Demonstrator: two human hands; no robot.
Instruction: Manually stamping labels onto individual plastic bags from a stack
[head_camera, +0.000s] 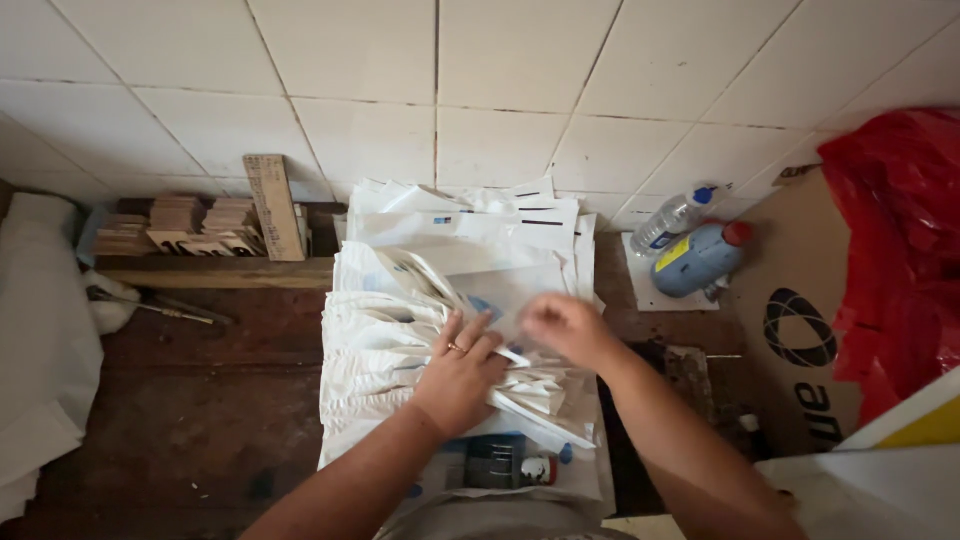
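Near edge: a dark stamp-like tool (497, 462) lies on the paper stack (400, 340), mid-table. Left hand (462, 372) lies flat, fingers spread, pinning the fanned sheets. Right hand (565, 327) is blurred; it seems to pinch one sheet's edge, though I cannot tell for sure. Best to keep the left palm firm and lift one sheet only. Farther right: a grey jug (700, 260), red cap on, contents hidden; a clear bottle (675, 217), apparently near empty. A wooden tray (215, 268) holds small blocks.

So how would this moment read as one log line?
left hand: pressing flat on white paper stack | right hand: blurred, at stack's sheets | grey bottle: lying beside, untouched
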